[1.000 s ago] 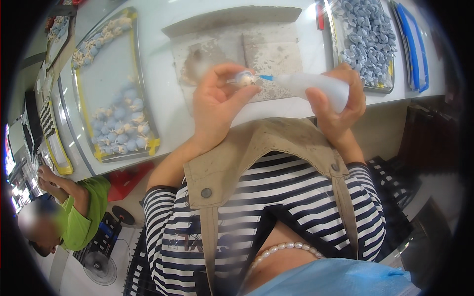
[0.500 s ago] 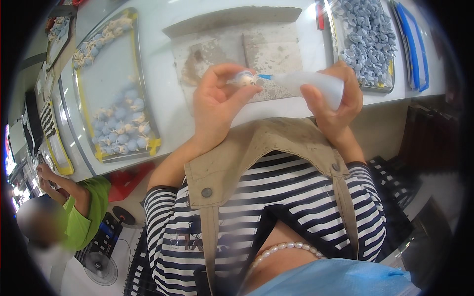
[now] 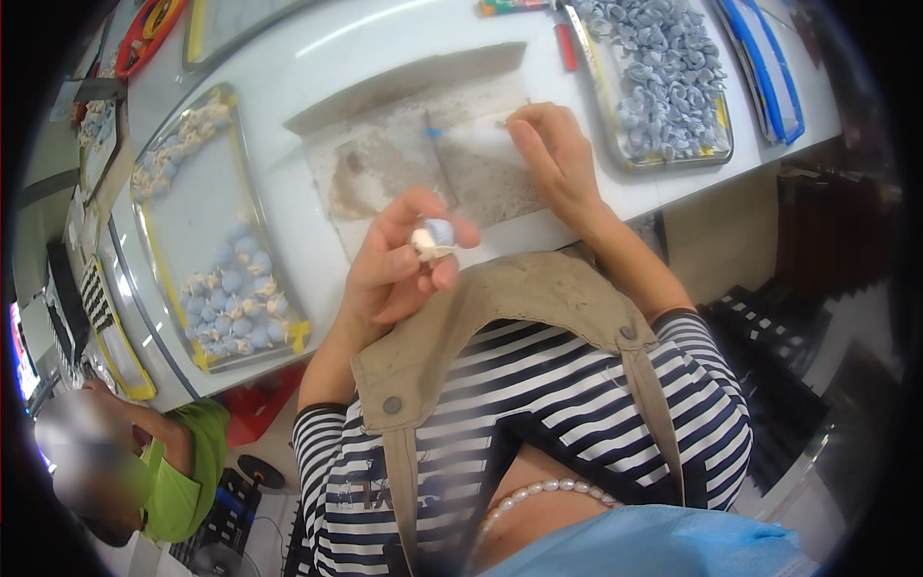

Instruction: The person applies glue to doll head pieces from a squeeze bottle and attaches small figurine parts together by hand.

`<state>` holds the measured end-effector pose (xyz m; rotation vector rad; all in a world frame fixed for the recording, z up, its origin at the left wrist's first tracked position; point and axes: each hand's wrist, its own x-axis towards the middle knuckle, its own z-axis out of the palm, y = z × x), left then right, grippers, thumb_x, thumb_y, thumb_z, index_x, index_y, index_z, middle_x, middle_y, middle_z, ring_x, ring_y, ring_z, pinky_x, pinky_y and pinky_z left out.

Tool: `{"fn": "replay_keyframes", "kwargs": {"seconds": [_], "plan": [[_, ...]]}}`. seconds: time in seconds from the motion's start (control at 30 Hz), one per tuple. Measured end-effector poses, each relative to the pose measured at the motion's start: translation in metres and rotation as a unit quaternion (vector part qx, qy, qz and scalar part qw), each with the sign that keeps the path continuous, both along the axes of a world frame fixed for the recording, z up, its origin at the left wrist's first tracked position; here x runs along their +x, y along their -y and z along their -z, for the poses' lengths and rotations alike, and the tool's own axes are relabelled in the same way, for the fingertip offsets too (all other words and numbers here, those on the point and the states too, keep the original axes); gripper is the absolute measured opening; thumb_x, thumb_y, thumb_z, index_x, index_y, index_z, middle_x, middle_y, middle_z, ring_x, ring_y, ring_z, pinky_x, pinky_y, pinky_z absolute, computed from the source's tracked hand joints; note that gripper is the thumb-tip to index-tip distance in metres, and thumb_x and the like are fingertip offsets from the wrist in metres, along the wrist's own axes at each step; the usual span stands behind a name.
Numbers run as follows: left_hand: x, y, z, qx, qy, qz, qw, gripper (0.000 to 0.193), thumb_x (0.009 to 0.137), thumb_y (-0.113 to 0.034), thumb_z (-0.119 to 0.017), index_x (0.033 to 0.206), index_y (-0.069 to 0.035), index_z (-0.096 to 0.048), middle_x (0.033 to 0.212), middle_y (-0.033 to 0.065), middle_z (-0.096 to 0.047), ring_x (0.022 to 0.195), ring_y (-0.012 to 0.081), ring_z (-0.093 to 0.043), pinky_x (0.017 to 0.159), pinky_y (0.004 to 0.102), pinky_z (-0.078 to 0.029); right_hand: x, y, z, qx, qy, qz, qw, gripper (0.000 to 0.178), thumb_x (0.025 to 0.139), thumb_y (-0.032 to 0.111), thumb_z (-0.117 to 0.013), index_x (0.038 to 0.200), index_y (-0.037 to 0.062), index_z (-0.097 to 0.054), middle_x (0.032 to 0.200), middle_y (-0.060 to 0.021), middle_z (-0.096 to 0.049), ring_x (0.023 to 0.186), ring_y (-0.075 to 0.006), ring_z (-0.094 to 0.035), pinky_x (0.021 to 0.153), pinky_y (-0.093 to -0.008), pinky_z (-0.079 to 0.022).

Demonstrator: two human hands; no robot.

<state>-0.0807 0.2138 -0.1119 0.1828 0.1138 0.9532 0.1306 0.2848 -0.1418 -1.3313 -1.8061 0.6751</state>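
Between the thumb and fingers of my left hand (image 3: 389, 264) is a small figurine (image 3: 433, 238), cream with a rounded pale-blue part, held in front of my apron. My right hand (image 3: 561, 159) is farther off, over the right part of the stained cardboard (image 3: 385, 178). Its curled fingers grip the wide end of a translucent white squeeze bottle (image 3: 476, 140), which lies low over the cardboard with its blue tip toward the left. The bottle is blurred, and my fingers partly cover it.
At left, a glass-like tray (image 3: 252, 183) edged in yellow tape holds several cream-and-blue figurines. Another tray (image 3: 615, 125) at right is heaped with pale-blue curved pieces, beside a blue-rimmed holder (image 3: 784, 87). A red stick (image 3: 565, 48) lies between. A person in green (image 3: 187, 471) sits at lower left.
The bottle's tip has left the figurine; my right hand has carried the bottle left, down toward the cardboard. My left hand has drawn the figurine nearer to me. The view has shifted a little.
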Motion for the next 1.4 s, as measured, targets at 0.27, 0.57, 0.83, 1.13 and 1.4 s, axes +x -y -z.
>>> {"fn": "replay_keyframes", "kwargs": {"seconds": [0.27, 0.57, 0.83, 1.13, 1.4], "plan": [[0.028, 0.000, -0.025, -0.027, -0.230, -0.043, 0.972, 0.032, 0.080, -0.005, -0.060, 0.111, -0.004, -0.049, 0.107, 0.0212, -0.056, 0.081, 0.0168, -0.060, 0.066, 0.0176, -0.050, 0.105, -0.086, -0.028, 0.165, 0.234, 0.101, 0.953, 0.014, 0.077, 0.013, -0.061, 0.091, 0.0099, -0.061, 0.083, -0.0053, -0.063, 0.083, -0.0237, -0.056, 0.073, -0.0320, -0.044], [0.033, 0.012, -0.037, -0.018, -0.359, -0.098, 0.928, 0.037, 0.078, 0.000, -0.061, 0.114, -0.002, -0.050, 0.109, 0.0142, -0.056, 0.089, 0.0189, -0.059, 0.079, 0.0259, -0.047, 0.097, -0.096, -0.048, 0.119, 0.360, 0.056, 0.924, 0.015, 0.078, 0.012, -0.060, 0.093, 0.0109, -0.059, 0.082, -0.0027, -0.062, 0.077, -0.0187, -0.056, 0.068, -0.0300, -0.045], [0.035, 0.016, -0.023, 0.032, -0.385, -0.181, 0.905, 0.042, 0.079, 0.002, -0.060, 0.119, -0.001, -0.047, 0.110, 0.0107, -0.055, 0.094, 0.0181, -0.057, 0.084, 0.0290, -0.046, 0.008, 0.032, -0.062, -0.372, -0.353, -0.178, 0.840, 0.012, 0.078, 0.003, -0.064, 0.085, 0.0048, -0.054, 0.083, 0.0006, -0.056, 0.074, -0.0067, -0.052, 0.068, -0.0202, -0.042], [0.027, 0.024, -0.025, 0.135, -0.474, -0.212, 0.844, 0.039, 0.082, 0.002, -0.058, 0.119, 0.001, -0.047, 0.100, 0.0067, -0.056, 0.089, 0.0114, -0.056, 0.081, 0.0245, -0.047, -0.021, 0.059, -0.053, -0.341, -0.345, -0.132, 0.864, 0.016, 0.078, 0.002, -0.064, 0.091, 0.0017, -0.055, 0.088, -0.0023, -0.057, 0.082, -0.0105, -0.053, 0.072, -0.0227, -0.044], [0.031, 0.024, -0.020, 0.140, -0.485, -0.221, 0.834, 0.036, 0.082, 0.001, -0.058, 0.117, 0.002, -0.050, 0.100, 0.0067, -0.058, 0.085, 0.0101, -0.056, 0.078, 0.0226, -0.046, -0.026, 0.059, -0.037, 0.096, -0.149, -0.126, 0.976, 0.024, 0.065, -0.004, -0.070, 0.087, 0.0044, -0.064, 0.082, -0.0078, -0.063, 0.073, -0.0176, -0.061, 0.063, -0.0255, -0.050]]}}
